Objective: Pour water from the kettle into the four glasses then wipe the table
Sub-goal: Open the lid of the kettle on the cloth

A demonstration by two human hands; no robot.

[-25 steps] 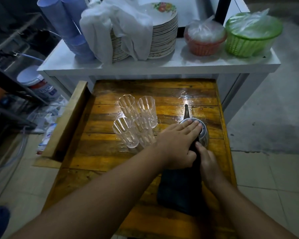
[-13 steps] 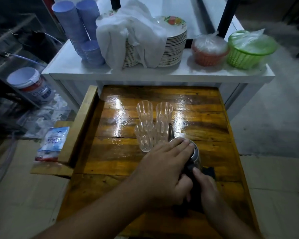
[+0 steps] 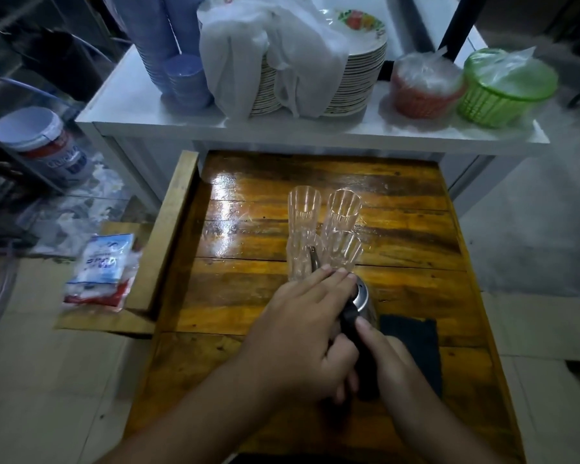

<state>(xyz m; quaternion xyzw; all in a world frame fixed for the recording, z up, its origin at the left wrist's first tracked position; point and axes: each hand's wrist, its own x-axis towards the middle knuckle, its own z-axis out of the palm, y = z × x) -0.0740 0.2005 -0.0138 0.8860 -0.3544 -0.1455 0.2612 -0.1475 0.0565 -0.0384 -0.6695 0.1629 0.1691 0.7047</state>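
Several clear ribbed glasses (image 3: 325, 229) stand bunched together in the middle of the wooden table (image 3: 248, 296). A steel kettle (image 3: 365, 298) with a black handle is held just in front of them, its thin spout over the near left glass. My right hand (image 3: 390, 356) grips the black handle. My left hand (image 3: 302, 333) lies flat over the kettle's lid, fingers pointing at the glasses. A dark cloth (image 3: 416, 343) lies on the table to the right of the kettle, partly under my right hand.
A white shelf (image 3: 141, 108) behind the table carries stacked blue cups (image 3: 171, 51), a plate stack (image 3: 355, 72) under a white cloth, a red basket (image 3: 422, 88) and a green basket (image 3: 503, 92). A wooden side ledge (image 3: 168, 229) holds a plastic packet (image 3: 101, 269).
Both hands brought the kettle left and toward the glasses. Its spout now sits over the near left glass. The dark cloth, earlier under the kettle, now lies uncovered to its right.
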